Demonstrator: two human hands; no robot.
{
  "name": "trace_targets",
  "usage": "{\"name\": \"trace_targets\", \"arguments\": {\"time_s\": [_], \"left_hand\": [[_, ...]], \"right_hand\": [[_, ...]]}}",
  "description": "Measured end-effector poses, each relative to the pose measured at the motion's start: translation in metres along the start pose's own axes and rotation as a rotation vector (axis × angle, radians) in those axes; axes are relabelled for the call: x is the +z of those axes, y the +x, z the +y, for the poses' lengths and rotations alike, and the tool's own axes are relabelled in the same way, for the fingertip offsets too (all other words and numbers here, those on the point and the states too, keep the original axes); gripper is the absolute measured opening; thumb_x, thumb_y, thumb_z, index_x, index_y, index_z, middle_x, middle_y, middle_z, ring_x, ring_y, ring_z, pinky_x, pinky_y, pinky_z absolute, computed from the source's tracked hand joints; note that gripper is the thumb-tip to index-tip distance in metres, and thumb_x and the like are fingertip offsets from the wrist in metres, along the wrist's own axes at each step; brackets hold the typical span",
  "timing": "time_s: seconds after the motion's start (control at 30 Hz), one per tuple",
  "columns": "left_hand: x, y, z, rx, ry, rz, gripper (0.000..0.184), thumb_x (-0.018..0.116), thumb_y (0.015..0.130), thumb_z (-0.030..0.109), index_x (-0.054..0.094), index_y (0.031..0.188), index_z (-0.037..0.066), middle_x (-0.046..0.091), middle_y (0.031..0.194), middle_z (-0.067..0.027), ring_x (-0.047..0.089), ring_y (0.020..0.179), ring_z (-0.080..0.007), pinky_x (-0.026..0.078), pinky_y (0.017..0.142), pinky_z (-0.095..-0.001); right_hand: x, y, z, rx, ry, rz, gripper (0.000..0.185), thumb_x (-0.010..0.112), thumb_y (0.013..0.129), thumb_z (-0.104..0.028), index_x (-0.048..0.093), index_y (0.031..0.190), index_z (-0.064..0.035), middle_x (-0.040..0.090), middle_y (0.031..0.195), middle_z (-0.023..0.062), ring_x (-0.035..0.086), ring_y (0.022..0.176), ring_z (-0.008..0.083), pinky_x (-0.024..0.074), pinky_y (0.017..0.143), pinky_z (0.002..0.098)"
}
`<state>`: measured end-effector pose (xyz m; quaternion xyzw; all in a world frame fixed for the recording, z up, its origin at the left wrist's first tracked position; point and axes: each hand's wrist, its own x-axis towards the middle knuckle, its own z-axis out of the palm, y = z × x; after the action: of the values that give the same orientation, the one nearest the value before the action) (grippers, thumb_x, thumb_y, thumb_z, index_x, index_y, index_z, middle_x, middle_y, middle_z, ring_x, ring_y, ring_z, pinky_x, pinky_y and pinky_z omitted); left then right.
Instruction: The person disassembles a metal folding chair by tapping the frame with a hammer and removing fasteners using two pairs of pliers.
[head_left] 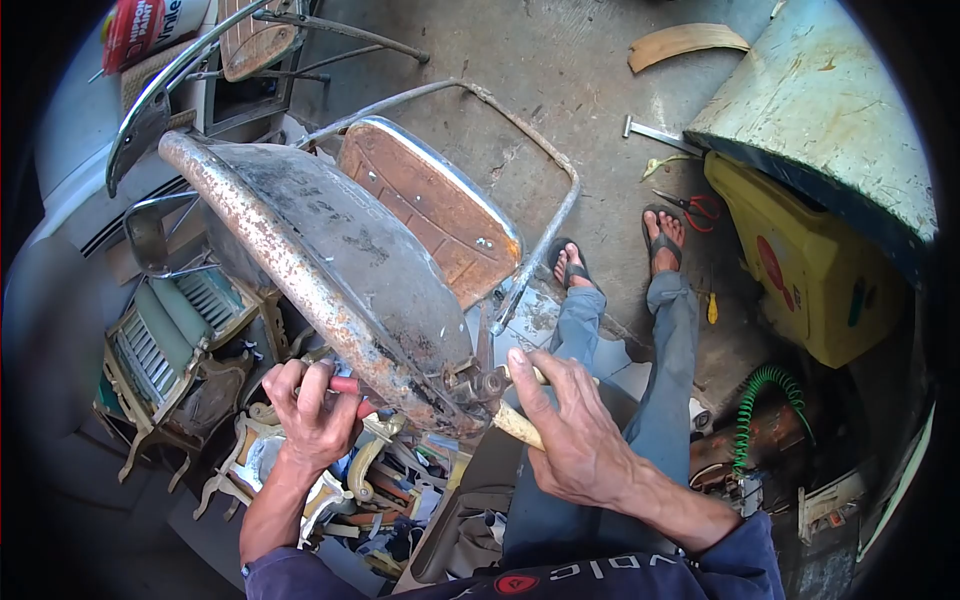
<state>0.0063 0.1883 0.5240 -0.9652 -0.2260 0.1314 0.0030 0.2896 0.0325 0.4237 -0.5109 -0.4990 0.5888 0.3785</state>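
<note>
L hand [315,415] clenched on 2 red handles [345,384], far ends hidden; R hand [585,430] wrapped round 1 pr pliers [518,427] at corner of seat [340,230].

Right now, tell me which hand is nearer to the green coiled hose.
Right. The right hand is just left of the green coiled hose, gripping a pale-handled tool; the left hand is much farther left, holding red handles.
</note>
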Motion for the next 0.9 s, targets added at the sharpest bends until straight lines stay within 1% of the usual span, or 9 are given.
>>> {"name": "trace_targets", "arguments": {"time_s": [0.1, 0.27, 0.43, 0.47, 0.5, 0.6, 0.73, 0.87, 0.9], "left_hand": [[0.001, -0.001, 0.001, -0.004, 0.009, -0.004, 0.026, 0.072, 0.092, 0.032, 0.066, 0.085, 0.008, 0.053, 0.126, -0.0133, 0.052, 0.107, -0.0347, 0.042, 0.082, -0.0508], [-0.001, 0.0, 0.003, -0.018, 0.004, -0.019, 0.024, 0.076, 0.086, 0.03, 0.066, 0.086, 0.008, 0.053, 0.125, -0.0136, 0.052, 0.107, -0.0357, 0.042, 0.082, -0.0513], [-0.005, 0.011, 0.001, -0.055, -0.201, -0.11, 0.023, 0.08, 0.08, 0.022, 0.065, 0.087, 0.007, 0.052, 0.124, -0.015, 0.052, 0.106, -0.0371, 0.042, 0.083, -0.0515], [-0.004, 0.012, -0.001, -0.048, -0.23, -0.126, 0.026, 0.082, 0.072, 0.019, 0.065, 0.087, 0.006, 0.051, 0.124, -0.0157, 0.052, 0.106, -0.0373, 0.041, 0.084, -0.0518], [-0.005, 0.012, -0.001, -0.051, -0.231, -0.124, 0.026, 0.082, 0.072, 0.019, 0.065, 0.087, 0.006, 0.051, 0.124, -0.0157, 0.052, 0.106, -0.0373, 0.041, 0.084, -0.0518], [0.0, 0.011, -0.003, -0.043, -0.271, -0.109, 0.033, 0.08, 0.057, 0.014, 0.065, 0.086, 0.006, 0.052, 0.124, -0.0157, 0.052, 0.106, -0.0379, 0.04, 0.084, -0.0517], [0.006, 0.007, -0.001, -0.064, -0.26, -0.105, 0.03, 0.079, 0.062, 0.015, 0.067, 0.089, 0.007, 0.052, 0.126, -0.0154, 0.051, 0.11, -0.0372, 0.04, 0.085, -0.051], [0.02, 0.0, -0.006, -0.028, -0.185, -0.037, 0.031, 0.076, 0.073, 0.016, 0.071, 0.104, 0.012, 0.049, 0.134, -0.0104, 0.045, 0.122, -0.0318, 0.04, 0.098, -0.0509], [0.022, 0.0, -0.01, -0.003, -0.129, -0.016, 0.035, 0.073, 0.08, 0.019, 0.074, 0.115, 0.016, 0.048, 0.134, -0.0082, 0.044, 0.123, -0.0291, 0.038, 0.1, -0.049]], "right_hand": [[0.001, 0.0, 0.001, 0.004, -0.026, 0.013, 0.103, 0.068, 0.07, 0.011, 0.029, 0.164, -0.0028, 0.049, 0.129, 0.0274, 0.054, 0.111, 0.0436, 0.044, 0.094, 0.0561], [0.007, 0.007, 0.019, -0.069, -0.064, 0.052, 0.106, 0.07, 0.064, 0.009, 0.033, 0.163, -0.003, 0.051, 0.127, 0.0262, 0.055, 0.109, 0.0419, 0.0447, 0.094, 0.0527], [0.019, 0.013, 0.038, -0.151, -0.095, 0.095, 0.108, 0.073, 0.061, 0.005, 0.036, 0.161, -0.0041, 0.05, 0.128, 0.026, 0.055, 0.108, 0.042, 0.0452, 0.094, 0.0526], [0.021, 0.014, 0.041, -0.17, -0.085, 0.109, 0.109, 0.073, 0.059, 0.005, 0.036, 0.161, -0.0044, 0.049, 0.129, 0.0262, 0.055, 0.109, 0.0423, 0.0453, 0.094, 0.0531], [0.023, 0.014, 0.043, -0.19, -0.077, 0.122, 0.11, 0.074, 0.058, 0.005, 0.036, 0.161, -0.0047, 0.049, 0.13, 0.0264, 0.055, 0.109, 0.0426, 0.0453, 0.095, 0.0537], [0.032, 0.016, 0.047, -0.222, -0.062, 0.18, 0.111, 0.072, 0.057, 0.005, 0.036, 0.161, -0.0039, 0.048, 0.132, 0.0267, 0.055, 0.11, 0.0434, 0.0453, 0.097, 0.0538], [0.03, 0.015, 0.045, -0.225, -0.064, 0.157, 0.111, 0.071, 0.056, 0.006, 0.035, 0.161, -0.0031, 0.049, 0.132, 0.027, 0.055, 0.111, 0.044, 0.0456, 0.098, 0.0536], [0.021, 0.012, 0.036, -0.204, -0.098, 0.1, 0.108, 0.067, 0.059, 0.009, 0.031, 0.16, 0.0001, 0.05, 0.132, 0.0281, 0.055, 0.113, 0.0445, 0.045, 0.101, 0.0537], [0.017, 0.011, 0.032, -0.181, -0.108, 0.082, 0.107, 0.066, 0.06, 0.01, 0.03, 0.16, 0.0011, 0.051, 0.132, 0.0286, 0.055, 0.113, 0.0446, 0.0448, 0.102, 0.0535]]}}
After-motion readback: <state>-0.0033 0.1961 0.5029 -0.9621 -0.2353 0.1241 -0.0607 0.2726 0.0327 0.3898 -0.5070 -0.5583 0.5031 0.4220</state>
